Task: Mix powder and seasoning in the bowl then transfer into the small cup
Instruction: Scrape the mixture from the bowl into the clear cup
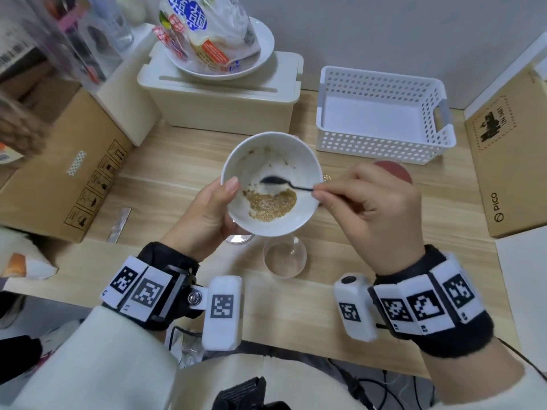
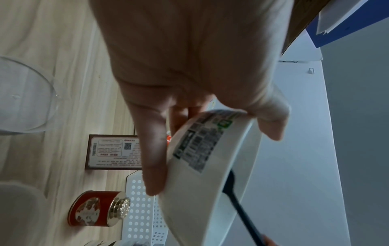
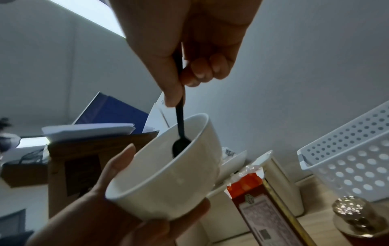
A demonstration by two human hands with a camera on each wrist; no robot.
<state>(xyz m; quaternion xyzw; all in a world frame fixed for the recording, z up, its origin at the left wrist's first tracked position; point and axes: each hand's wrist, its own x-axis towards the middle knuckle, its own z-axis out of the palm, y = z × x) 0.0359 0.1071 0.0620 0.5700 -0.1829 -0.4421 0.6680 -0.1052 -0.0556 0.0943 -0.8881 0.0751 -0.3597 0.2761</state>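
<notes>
Two hands at work, both occupied: your left hand cups the white bowl from below and the side, thumb hooked over its near-left rim, holding it lifted off the desk and tipped toward you. Your right hand pinches the handle of a black spoon between thumb and forefinger, its head down inside the bowl just above the tan powder mix, which has gathered against the low side of the wall. The small clear cup stands on the desk directly under the bowl's lowered lip, apparently without contents. Judged stage: mixing about done, scraping into the cup starting or about to start. Risks from here: tip the bowl faster than the spoon guides the heap and the powder may slide out in a clump, overshooting the cup's narrow mouth onto the desk. The cup looks light; a knock from the bowl's rim could topple it. Residue clings to the upper wall, so some mix may stay behind unless scraped.
</notes>
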